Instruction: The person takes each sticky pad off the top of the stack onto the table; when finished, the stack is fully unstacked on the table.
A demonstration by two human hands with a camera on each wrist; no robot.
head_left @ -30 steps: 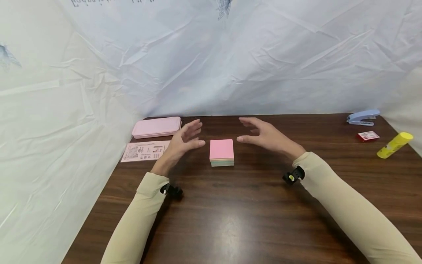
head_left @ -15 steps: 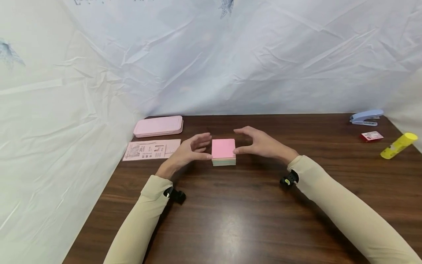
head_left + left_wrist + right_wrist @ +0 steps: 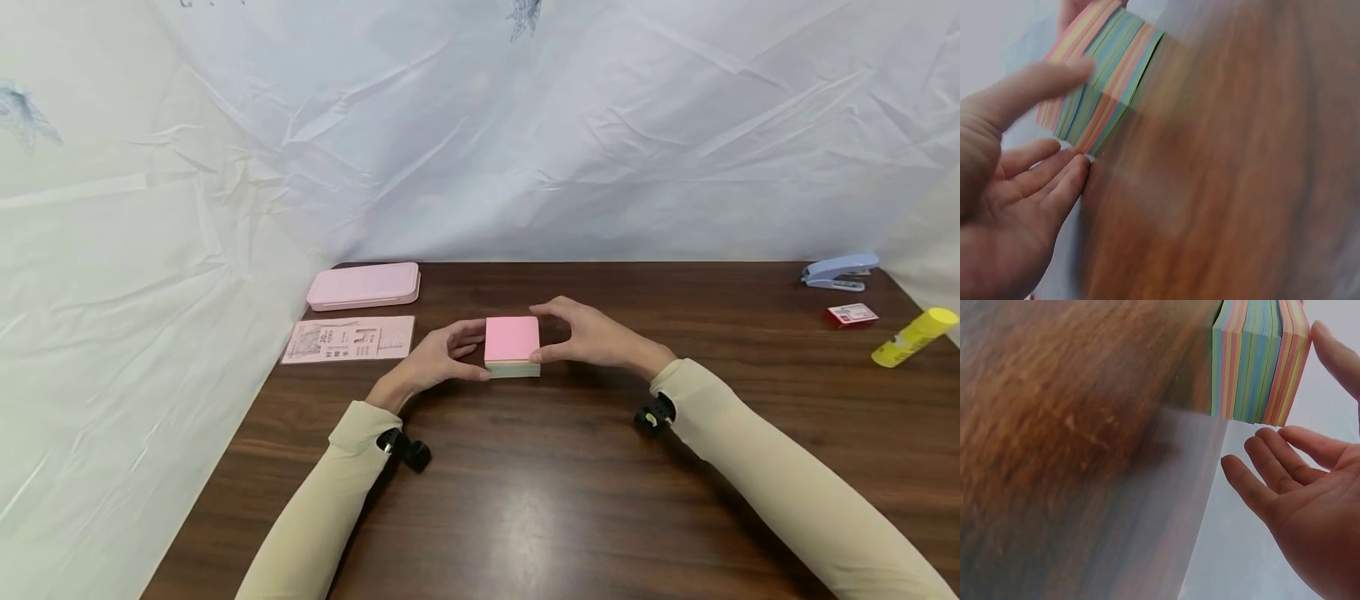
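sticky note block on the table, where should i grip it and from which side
Probably by its two opposite side faces, coming in from left and right. The sticky note block lies flat and square, with the left hand and right hand flanking it, so a side grip likely keeps the sheets together.

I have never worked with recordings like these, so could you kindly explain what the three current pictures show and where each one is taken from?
There is no machine here: a person in beige sleeves works at a dark wooden table. The wide picture comes from a camera on the head, looking down. The two close, blurry ones come from small cameras strapped to each wrist. The left hand and right hand close on opposite sides of a block of sticky notes, pink on top with coloured layers; whether it is lifted is unclear. Also on the table: a pink case, a printed leaflet, a blue stapler, a small red box and a yellow glue stick.
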